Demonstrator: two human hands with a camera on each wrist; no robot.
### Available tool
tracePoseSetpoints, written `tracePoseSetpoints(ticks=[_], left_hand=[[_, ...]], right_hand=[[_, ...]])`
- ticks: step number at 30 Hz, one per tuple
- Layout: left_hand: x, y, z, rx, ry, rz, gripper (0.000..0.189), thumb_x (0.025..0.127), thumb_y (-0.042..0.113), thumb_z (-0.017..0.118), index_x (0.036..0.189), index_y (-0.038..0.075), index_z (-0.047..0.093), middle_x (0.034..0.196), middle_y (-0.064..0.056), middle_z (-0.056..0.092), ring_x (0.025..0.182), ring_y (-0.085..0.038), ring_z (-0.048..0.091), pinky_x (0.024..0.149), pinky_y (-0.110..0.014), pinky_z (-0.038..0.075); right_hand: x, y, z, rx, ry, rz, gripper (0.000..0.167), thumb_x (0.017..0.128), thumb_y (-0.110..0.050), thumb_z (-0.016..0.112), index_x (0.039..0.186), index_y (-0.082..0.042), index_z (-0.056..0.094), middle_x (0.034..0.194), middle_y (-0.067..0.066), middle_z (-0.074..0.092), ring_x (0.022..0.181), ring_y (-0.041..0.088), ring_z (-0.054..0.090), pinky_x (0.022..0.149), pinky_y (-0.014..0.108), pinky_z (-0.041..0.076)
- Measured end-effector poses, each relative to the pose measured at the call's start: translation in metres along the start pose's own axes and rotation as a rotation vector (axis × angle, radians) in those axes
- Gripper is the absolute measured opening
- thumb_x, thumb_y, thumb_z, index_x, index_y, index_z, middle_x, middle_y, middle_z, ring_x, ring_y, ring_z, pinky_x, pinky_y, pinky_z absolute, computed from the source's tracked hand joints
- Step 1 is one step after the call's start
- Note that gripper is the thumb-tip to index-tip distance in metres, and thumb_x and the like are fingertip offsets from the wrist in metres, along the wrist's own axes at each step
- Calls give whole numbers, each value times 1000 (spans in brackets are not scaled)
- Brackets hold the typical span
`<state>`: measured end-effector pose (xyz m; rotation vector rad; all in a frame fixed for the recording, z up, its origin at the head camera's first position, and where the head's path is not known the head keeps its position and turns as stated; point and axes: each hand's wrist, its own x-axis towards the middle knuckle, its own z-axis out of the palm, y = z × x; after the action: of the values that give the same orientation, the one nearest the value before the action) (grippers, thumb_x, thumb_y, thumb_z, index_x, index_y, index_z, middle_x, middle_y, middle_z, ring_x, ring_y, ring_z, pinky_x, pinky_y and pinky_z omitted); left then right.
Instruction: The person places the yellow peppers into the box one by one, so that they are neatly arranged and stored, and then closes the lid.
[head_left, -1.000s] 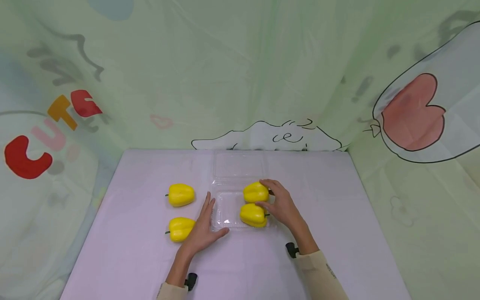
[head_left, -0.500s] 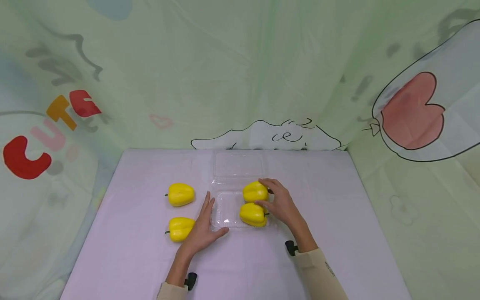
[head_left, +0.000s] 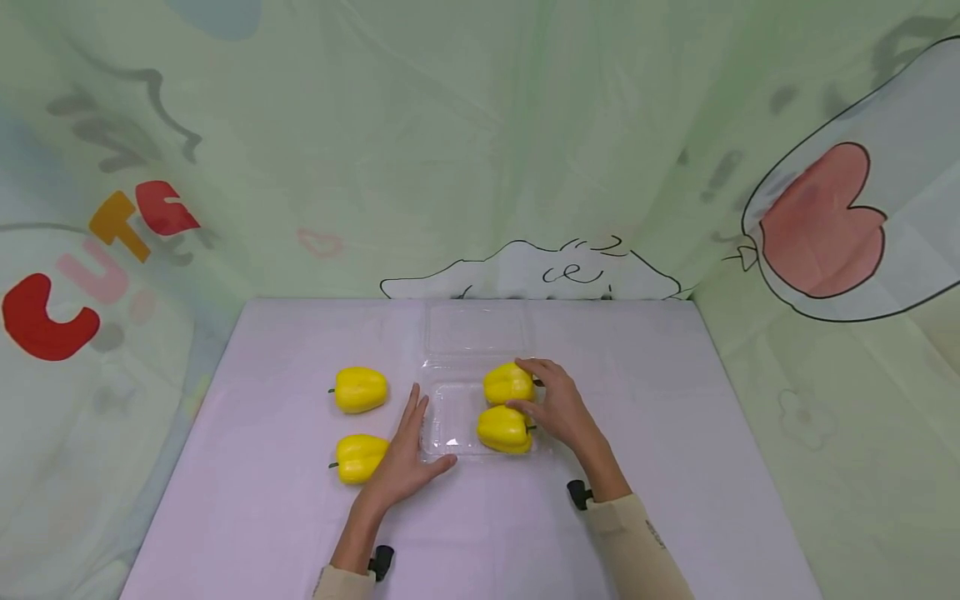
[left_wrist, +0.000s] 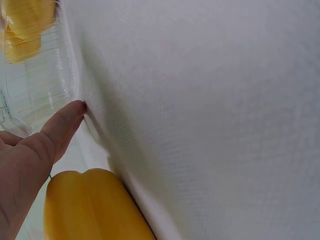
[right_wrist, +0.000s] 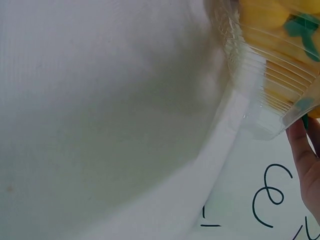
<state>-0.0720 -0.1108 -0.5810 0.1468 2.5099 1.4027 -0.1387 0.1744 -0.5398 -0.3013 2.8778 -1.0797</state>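
With the right grip (head_left: 561, 406), we pinch a yellow bell pepper (head_left: 506, 383) inside the clear clamshell container (head_left: 452, 417); a second pepper (head_left: 501, 431) sits by its thumb. Left of the straight-fingered left grip (head_left: 403, 465), beside the container, lie a partly hidden third pepper (head_left: 358, 458) and a fourth pepper (head_left: 362, 390).

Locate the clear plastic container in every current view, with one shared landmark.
Head: clear plastic container below center, lid open toward the top.
Left wrist: container in the upper left corner, partly cut off.
Right wrist: container at upper right, partly cut off.
Shared landmark: yellow bell peppers inside it.
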Motion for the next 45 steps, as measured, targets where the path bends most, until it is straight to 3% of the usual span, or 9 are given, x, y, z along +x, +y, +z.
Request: tracePoseSetpoints(ticks=[15, 38, 45], left_hand=[[0, -2, 1, 12, 1, 6, 110, 87, 36, 84, 171, 14, 17, 181, 11, -9, 169, -30, 11, 129, -59, 33], [-1, 0, 0, -11, -2, 6, 109, 88, 35, 84, 171, 14, 18, 181, 10, -8, 169, -29, 11, 127, -57, 37], [0, 0, 0, -26, 1, 19, 110, 87, 33, 85, 171, 11, 18, 181, 7, -7, 169, -30, 9, 130, -58, 33]], right_hand=[[4, 1, 2, -4, -4, 32, 69, 86, -28, 89, 148, -13, 62, 152, 18, 60, 141, 42, 56, 118, 63, 48], [8, -1, 4, 84, -4, 94, 70, 85, -30, 90, 148, -14, 63, 151, 17, 59, 134, 41, 59, 115, 61, 52], [9, -2, 4, 87, -8, 98, 71, 84, -30, 91, 148, -13, 63, 149, 18, 59, 130, 40, 60, 112, 59, 54]])
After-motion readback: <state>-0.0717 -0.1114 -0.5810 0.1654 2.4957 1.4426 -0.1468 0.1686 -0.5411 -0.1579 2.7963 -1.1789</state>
